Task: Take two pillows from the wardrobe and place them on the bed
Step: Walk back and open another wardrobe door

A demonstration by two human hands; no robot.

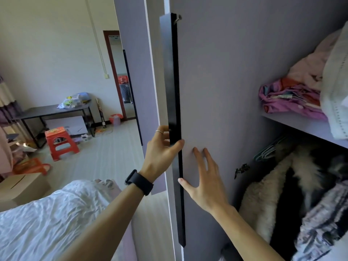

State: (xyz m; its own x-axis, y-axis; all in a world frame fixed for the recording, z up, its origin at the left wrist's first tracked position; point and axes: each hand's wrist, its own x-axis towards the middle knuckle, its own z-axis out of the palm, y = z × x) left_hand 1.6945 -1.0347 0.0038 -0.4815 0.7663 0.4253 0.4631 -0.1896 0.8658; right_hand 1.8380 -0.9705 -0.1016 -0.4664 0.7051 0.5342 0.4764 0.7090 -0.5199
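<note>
Pillows: none in hand yet. The likeliest one is a white stitched bundle (pixel 337 87) at the right end of the wardrobe shelf (pixel 301 127), though I can't tell from here whether it is a pillow or a folded quilt.
Shelf neighbours: a purple-pink folded cloth (pixel 288 102) lies at the shelf's front edge, just beside the white bundle, with a pale pink heap (pixel 308 66) stacked on top of it. They are piled the way stored bedding usually is.
Below the shelf: furry and dark hanging clothes (pixel 282 194) fill the space, with spare hangers (pixel 267 150) bunched at the left.
Door: the lilac wardrobe door (pixel 226 81) carries a long black handle (pixel 172 72) down its left edge. The inside shows to its right.
Left hand (pixel 162 149): wrapped round the handle low down, thumb across the front and fingers behind. To my eye this grasp steers the door. It has a ring (pixel 159 131) on one finger and a black watch (pixel 139 182) on the wrist.
Right hand (pixel 205 179): released and flat, with its spread fingers laid on the door's face just right of the handle. I take it to be steadying or pushing the panel.
Bed (pixel 47 223): behind the person's left arm, its rumpled white cover bare of pillows at the near corner.
Stage: the door is being worked and the reach to the shelf is not yet begun.
Room beyond: a black tabletop (pixel 47 111) holds bags at its back edge, a red stool (pixel 60 142) stands on the floor before it, and a cardboard box (pixel 22 187) sits by the bed.
</note>
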